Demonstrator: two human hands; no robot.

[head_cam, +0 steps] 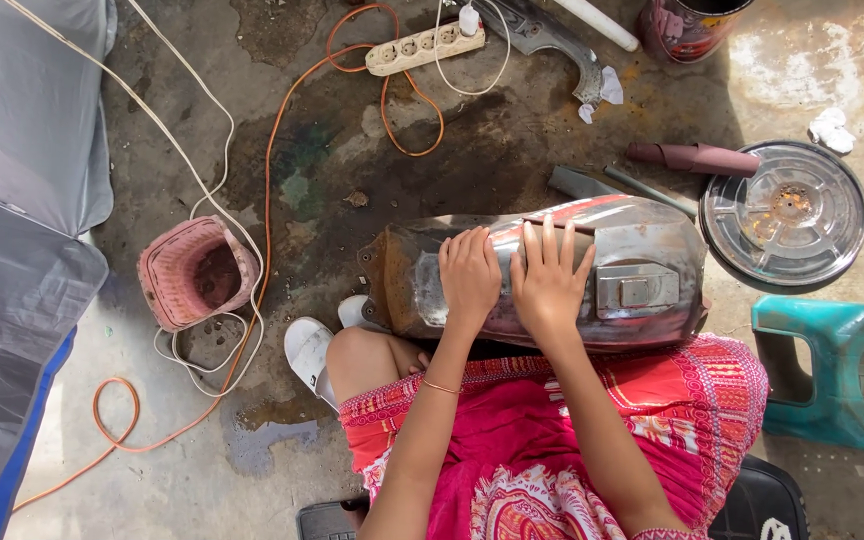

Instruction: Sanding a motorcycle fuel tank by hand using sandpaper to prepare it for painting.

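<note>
Both hands lie on the tank [642, 265], a bare, worn metal motorcycle tank resting across the person's lap and knees, lengthwise from left to right. The left hand [469, 275] is curled, fingers bent, pressing on the top of the tank toward its rusty left end; whether anything is held under it cannot be told. The right hand [549, 280] lies flat just beside it, fingers spread and straight, palm on the metal. The two hands are side by side, almost touching, neither closed around anything that shows. A thin bracelet [441, 386] sits on the left wrist.

The tank has a square cap plate [635, 291] on its right half and a strip of red paint along its far edge. The person sits in a red patterned skirt [552, 440], one white sandal [309, 352] on the stained concrete floor [312, 170].

On the floor to the left stands a pink woven basket [195, 272], with white and orange cables [268, 180] looping round it. A power strip [424, 48] lies near the far edge. To the right of the tank is a round metal lid [785, 212], with a roll of brown sandpaper [693, 157] just beside it, and a teal plastic stool [832, 370] nearer the person. A grey sheet [22, 200] covers the left side.
</note>
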